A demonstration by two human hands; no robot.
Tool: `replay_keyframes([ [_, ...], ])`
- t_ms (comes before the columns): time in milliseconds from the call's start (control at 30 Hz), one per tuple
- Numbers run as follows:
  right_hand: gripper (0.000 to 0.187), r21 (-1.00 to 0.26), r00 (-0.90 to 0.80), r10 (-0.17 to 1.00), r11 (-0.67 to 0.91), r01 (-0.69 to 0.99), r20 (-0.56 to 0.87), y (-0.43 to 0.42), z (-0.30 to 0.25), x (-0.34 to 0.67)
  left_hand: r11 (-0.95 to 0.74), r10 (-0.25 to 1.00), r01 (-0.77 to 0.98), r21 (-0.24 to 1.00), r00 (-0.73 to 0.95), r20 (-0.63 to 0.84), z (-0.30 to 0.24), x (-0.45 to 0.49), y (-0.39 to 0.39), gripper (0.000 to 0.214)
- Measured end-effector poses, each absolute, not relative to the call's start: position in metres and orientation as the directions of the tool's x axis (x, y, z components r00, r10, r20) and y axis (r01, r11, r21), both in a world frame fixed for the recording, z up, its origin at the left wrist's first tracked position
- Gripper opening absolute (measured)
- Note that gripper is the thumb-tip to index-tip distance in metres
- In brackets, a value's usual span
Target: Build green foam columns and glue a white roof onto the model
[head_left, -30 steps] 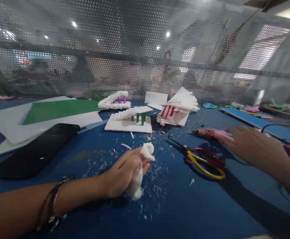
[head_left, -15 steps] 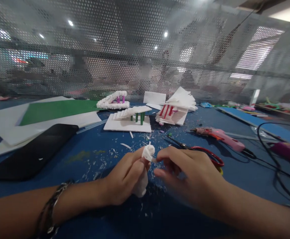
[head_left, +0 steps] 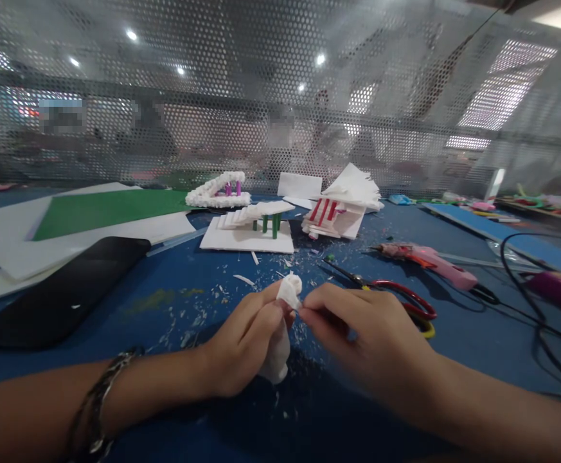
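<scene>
My left hand (head_left: 244, 344) is closed around a rolled piece of white foam (head_left: 283, 321), whose curled top sticks out above my fingers and whose lower end hangs toward the blue table (head_left: 174, 386). My right hand (head_left: 362, 334) sits just to its right, thumb and fingers pinched on the foam's upper edge. Both hands hover low over the table among white foam scraps. Red-and-yellow scissors (head_left: 410, 308) lie partly behind my right hand.
A pink glue gun (head_left: 429, 260) and black cables (head_left: 531, 289) lie at the right. Three small white foam models (head_left: 251, 228) stand in the middle back. White and green sheets (head_left: 97, 212) and a black phone (head_left: 63, 292) are at the left. A perforated screen (head_left: 280, 96) closes off the back.
My right hand left the glue gun at the right, came in to the foam roll and now pinches its top. My left hand kept its grip and barely moved.
</scene>
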State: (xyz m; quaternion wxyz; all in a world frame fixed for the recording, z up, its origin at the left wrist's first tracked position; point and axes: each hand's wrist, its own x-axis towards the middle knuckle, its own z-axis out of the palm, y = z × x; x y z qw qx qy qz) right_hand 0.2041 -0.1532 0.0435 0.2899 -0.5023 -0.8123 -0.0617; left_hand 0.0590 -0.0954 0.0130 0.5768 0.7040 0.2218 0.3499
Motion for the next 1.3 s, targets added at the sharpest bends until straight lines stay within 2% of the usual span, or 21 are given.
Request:
replay_keyframes([
  [167,0.016,-0.463,-0.234,0.849,0.466,0.754,0.474,-0.152,0.044,0.199,-0.103,0.738,-0.123,0.987,0.656,0.159,0.009,0.062,-0.094,0.020],
  [333,0.017,-0.655,-0.144,0.912,0.379,0.654,0.384,-0.149,0.044,0.198,-0.052,0.753,-0.051,0.997,0.654,0.073,0.009,0.060,-0.094,0.023],
  [500,0.017,-0.769,-0.116,0.944,0.321,0.553,0.310,-0.149,0.044,0.198,-0.083,0.691,-0.149,0.985,0.704,0.164,0.007,0.061,-0.092,0.024],
  [633,0.016,-0.781,-0.124,0.943,0.325,0.533,0.308,-0.146,0.044,0.198,-0.035,0.644,-0.184,0.982,0.747,0.163,0.011,0.062,-0.093,0.022],
  [767,0.016,-0.761,-0.125,0.939,0.334,0.556,0.321,-0.144,0.043,0.200,-0.003,0.635,-0.107,0.994,0.768,0.084,0.015,0.061,-0.095,0.026],
  [900,0.015,-0.749,-0.127,0.931,0.353,0.560,0.343,-0.144,0.041,0.201,-0.020,0.614,-0.074,0.997,0.786,0.071,0.015,0.061,-0.097,0.030],
  [1167,0.016,-0.744,-0.140,0.899,0.424,0.517,0.415,-0.141,0.039,0.203,-0.275,0.604,-0.031,0.961,0.772,0.198,0.012,0.060,-0.096,0.031],
  [1300,0.013,-0.724,-0.217,0.876,0.479,0.497,0.431,-0.142,0.038,0.204,-0.425,0.554,0.005,0.905,0.792,0.256,0.015,0.055,-0.096,0.029],
])
